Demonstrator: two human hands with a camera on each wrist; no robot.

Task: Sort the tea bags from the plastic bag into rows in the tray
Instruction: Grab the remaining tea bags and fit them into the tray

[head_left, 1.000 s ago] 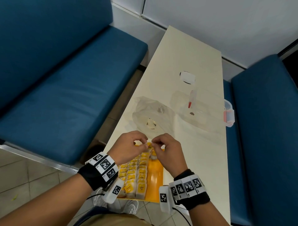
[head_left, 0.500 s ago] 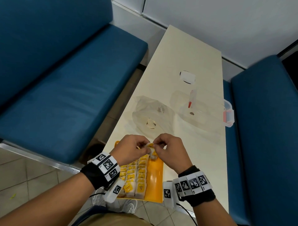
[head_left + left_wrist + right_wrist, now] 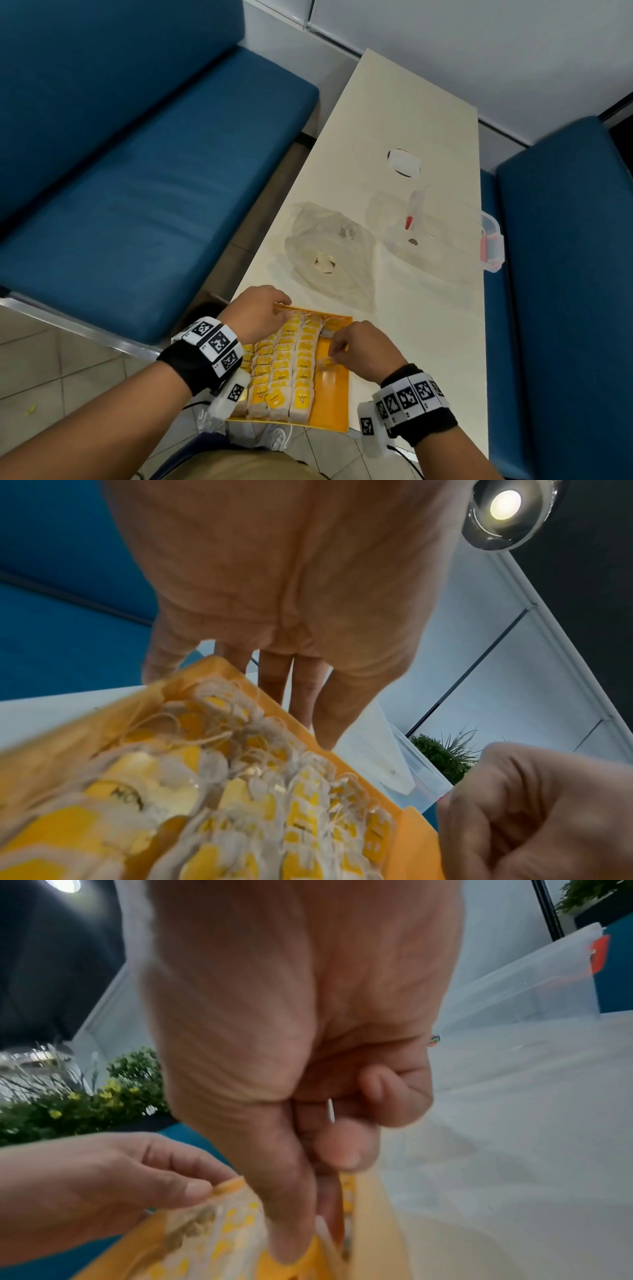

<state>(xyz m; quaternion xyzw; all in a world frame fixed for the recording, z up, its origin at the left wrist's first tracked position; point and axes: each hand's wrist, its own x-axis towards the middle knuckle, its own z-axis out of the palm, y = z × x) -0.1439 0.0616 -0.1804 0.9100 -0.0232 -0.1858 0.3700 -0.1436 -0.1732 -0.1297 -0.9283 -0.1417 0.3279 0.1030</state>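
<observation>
An orange tray [image 3: 334,404] lies at the table's near edge, with several rows of yellow-tagged tea bags [image 3: 284,370] filling its left part. My left hand [image 3: 279,308] holds the tray's far left rim [image 3: 284,712], thumb on top and fingers behind it. Over the bare right strip of the tray, my right hand [image 3: 334,353] pinches one tea bag [image 3: 323,1229] between thumb and forefinger, low beside the last row. The clear plastic bag [image 3: 329,260] lies crumpled beyond the tray, with a small item or two inside.
A clear lidded box [image 3: 445,233] with a red latch sits at the table's right edge, and a small white round object [image 3: 404,162] lies farther back. Blue benches [image 3: 137,205] flank the narrow table. The tray overhangs the near table edge.
Both hands were pinching a tea bag together above the tray's far end. The left hand has let go and taken the tray's rim; the right hand has come nearer and lower with the bag.
</observation>
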